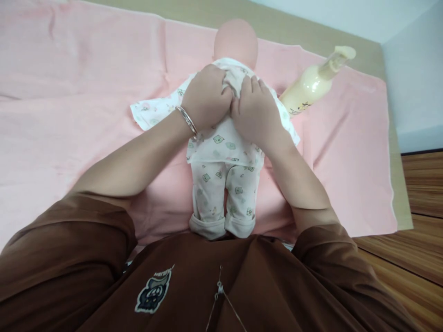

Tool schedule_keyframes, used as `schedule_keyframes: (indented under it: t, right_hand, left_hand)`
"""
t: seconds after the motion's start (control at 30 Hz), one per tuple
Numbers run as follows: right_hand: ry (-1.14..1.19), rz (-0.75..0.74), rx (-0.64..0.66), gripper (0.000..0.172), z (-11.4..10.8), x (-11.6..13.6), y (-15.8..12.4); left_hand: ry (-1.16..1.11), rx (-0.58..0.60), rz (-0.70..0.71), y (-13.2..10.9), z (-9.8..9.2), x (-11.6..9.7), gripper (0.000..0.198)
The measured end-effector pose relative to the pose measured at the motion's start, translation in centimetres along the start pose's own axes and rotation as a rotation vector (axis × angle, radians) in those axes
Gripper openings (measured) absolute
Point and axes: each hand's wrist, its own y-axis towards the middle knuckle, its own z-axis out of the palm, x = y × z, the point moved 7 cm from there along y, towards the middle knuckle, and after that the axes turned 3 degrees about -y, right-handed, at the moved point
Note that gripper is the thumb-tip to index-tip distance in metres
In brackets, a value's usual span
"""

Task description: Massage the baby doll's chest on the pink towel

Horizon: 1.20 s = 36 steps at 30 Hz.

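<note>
Left hand [208, 97] and right hand [256, 108], thumbs nearly meeting, are curled closed on the bunched cloth of the printed baby shirt [224, 143], high on the torso of the bald doll [236, 41], which lies on the pink sheet [97, 60] with its cuffed trousers [238, 189] toward the wearer. The step in hand looks like adjusting or fastening this shirt at the upper middle; the next move would call for both hands working together, keeping the gathered cloth from slipping.
</note>
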Motion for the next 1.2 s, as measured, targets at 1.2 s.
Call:
schedule_keyframes:
  t: [1.2]
  right_hand:
    - [0.048,0.104,-0.027,0.031,1.5,-2.4,3.0]
  left_hand:
    - [0.089,-0.120,-0.098,0.0,1.2,1.8,0.023]
